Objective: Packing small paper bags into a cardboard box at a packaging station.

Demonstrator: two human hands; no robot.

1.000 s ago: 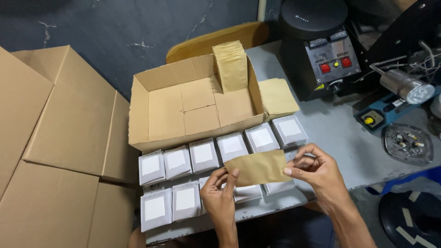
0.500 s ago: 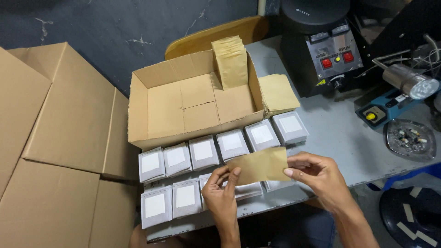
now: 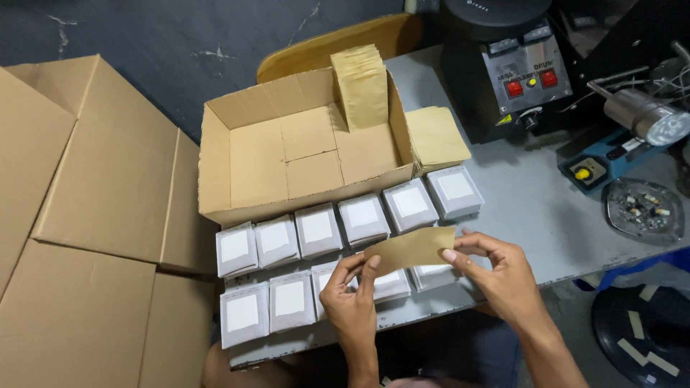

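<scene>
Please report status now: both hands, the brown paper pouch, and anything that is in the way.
Left hand and right hand each pinch one end of the brown paper pouch. Pouch held flat above rows of small grey packets. Nothing between.

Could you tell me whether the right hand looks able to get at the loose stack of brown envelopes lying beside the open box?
Probably yes: the stack of envelopes lies uncovered beyond the white packets, nothing blocking above. But the right hand and left hand are holding a brown envelope.
</scene>
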